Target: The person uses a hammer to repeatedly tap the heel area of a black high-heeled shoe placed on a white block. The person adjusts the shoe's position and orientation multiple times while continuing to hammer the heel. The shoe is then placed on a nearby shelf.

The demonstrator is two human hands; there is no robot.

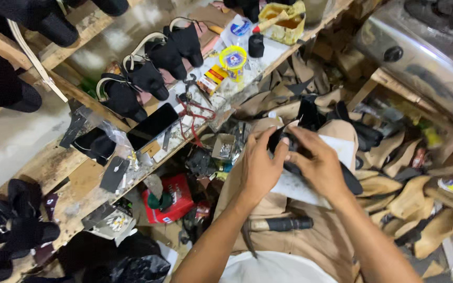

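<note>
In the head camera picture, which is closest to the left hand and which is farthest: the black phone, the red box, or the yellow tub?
From the left hand:
1. Red box, lower left, below the bench.
2. Black phone, left, on the bench.
3. Yellow tub, far up top on the bench.

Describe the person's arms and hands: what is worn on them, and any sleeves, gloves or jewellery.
Both forearms are bare, with no sleeves showing in the head view. The left hand and right hand wear no gloves. No rings, watch or bracelets can be seen on fingers or wrists. No markings show.
</note>
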